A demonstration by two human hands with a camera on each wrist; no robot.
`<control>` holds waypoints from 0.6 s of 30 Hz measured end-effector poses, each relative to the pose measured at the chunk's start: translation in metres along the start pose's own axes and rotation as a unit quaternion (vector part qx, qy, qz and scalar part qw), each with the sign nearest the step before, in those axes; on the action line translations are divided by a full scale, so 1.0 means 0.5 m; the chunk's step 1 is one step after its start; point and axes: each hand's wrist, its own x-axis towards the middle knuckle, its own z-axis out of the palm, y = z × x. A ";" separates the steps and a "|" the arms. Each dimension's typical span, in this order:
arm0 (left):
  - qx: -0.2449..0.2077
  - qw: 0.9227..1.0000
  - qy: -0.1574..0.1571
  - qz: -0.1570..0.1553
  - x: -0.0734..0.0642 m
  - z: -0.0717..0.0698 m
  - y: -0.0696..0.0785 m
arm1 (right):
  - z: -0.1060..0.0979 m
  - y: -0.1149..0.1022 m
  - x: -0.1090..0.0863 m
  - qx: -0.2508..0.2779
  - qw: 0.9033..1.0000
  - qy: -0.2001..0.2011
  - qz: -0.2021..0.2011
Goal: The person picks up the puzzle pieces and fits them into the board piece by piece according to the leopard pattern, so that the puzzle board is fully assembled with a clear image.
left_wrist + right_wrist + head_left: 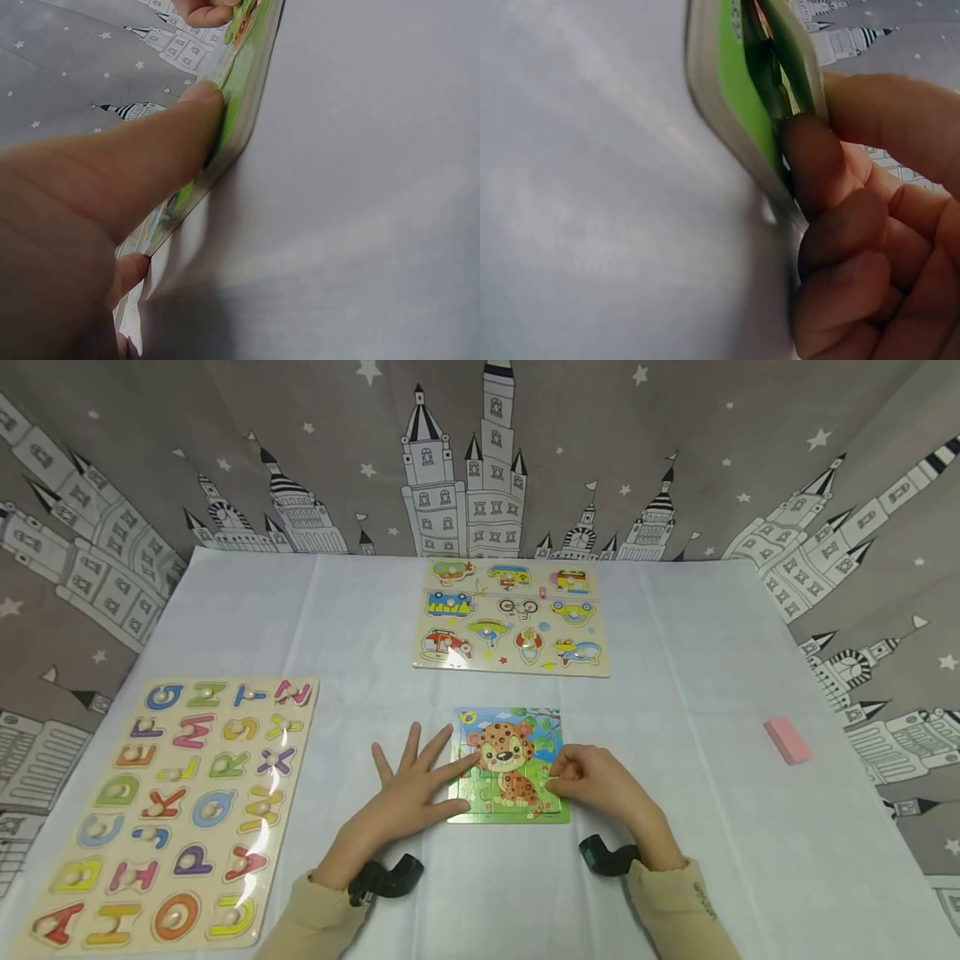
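A small jigsaw puzzle (517, 764) with a spotted leopard cub on green grass lies on the white tablecloth. My left hand (408, 785) is spread over its left side. The thumb rests on the lower left of the board and the index finger on the picture near the cub's face. At the board's right edge my right hand (596, 781) pinches a green puzzle piece (799, 56) between thumb and index finger. That piece tilts up from the board (739, 97) in the right wrist view, with a gap beneath it; the other fingers are curled.
A wooden alphabet peg puzzle (251, 802) lies to the left. Behind the jigsaw is a vehicle peg puzzle (480, 656). A pink block (787, 740) sits far right on the tablecloth (697, 693). A grey castle-print curtain (600, 443) hangs around the table.
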 end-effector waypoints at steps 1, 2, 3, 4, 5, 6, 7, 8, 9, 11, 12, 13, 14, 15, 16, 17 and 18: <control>0.001 1.000 0.000 0.000 0.000 0.000 0.000 | 0.000 -0.001 0.000 -0.004 1.000 0.003 0.001; 0.002 1.000 -0.001 0.000 0.000 0.000 0.001 | 0.001 -0.001 0.000 -0.010 1.000 0.006 0.002; 0.002 1.000 -0.003 0.000 0.000 0.000 0.001 | 0.002 0.000 0.000 -0.018 1.000 0.010 0.004; 0.001 1.000 -0.003 0.000 0.000 0.000 0.002 | 0.003 0.000 0.000 -0.024 1.000 0.013 0.007; 0.000 1.000 -0.005 -0.001 0.000 0.000 0.002 | 0.004 0.001 0.000 -0.030 0.999 0.017 0.009; -0.001 1.000 -0.006 -0.001 0.000 0.001 0.003 | 0.005 0.001 -0.001 -0.035 0.999 0.020 0.012; -0.003 1.000 -0.006 -0.002 -0.001 0.001 0.004 | 0.005 0.002 -0.002 -0.040 0.999 0.022 0.015; -0.005 1.000 -0.007 -0.001 -0.001 0.002 0.004 | 0.006 0.003 -0.003 -0.042 0.999 0.023 0.017; -0.006 1.000 -0.008 -0.002 -0.001 0.003 0.004 | 0.006 0.004 -0.005 -0.043 0.999 0.024 0.018; -0.005 1.000 -0.006 -0.004 -0.002 0.003 0.004 | 0.005 0.006 -0.005 -0.044 0.999 0.025 0.008; -0.006 1.000 -0.005 -0.005 -0.002 0.003 0.003 | 0.003 0.008 -0.005 -0.046 0.999 0.030 0.002; -0.008 1.000 -0.002 -0.009 -0.001 0.002 0.003 | 0.002 0.009 -0.005 -0.047 0.998 0.039 -0.005; -0.011 1.000 0.002 -0.013 0.000 0.002 0.003 | 0.000 0.009 -0.005 -0.050 0.997 0.052 -0.012; -0.016 1.000 0.007 -0.020 0.001 0.001 0.002 | -0.003 0.010 -0.005 -0.055 0.996 0.069 -0.018; -0.023 0.999 0.015 -0.027 0.002 -0.001 0.003 | -0.005 0.010 -0.004 -0.063 0.994 0.092 -0.021; -0.029 0.999 0.024 -0.038 0.004 -0.002 0.003 | -0.008 0.011 -0.004 -0.070 0.990 0.116 -0.023; -0.034 0.998 0.035 -0.049 0.005 -0.004 0.004 | -0.011 0.010 -0.003 -0.076 0.987 0.142 -0.024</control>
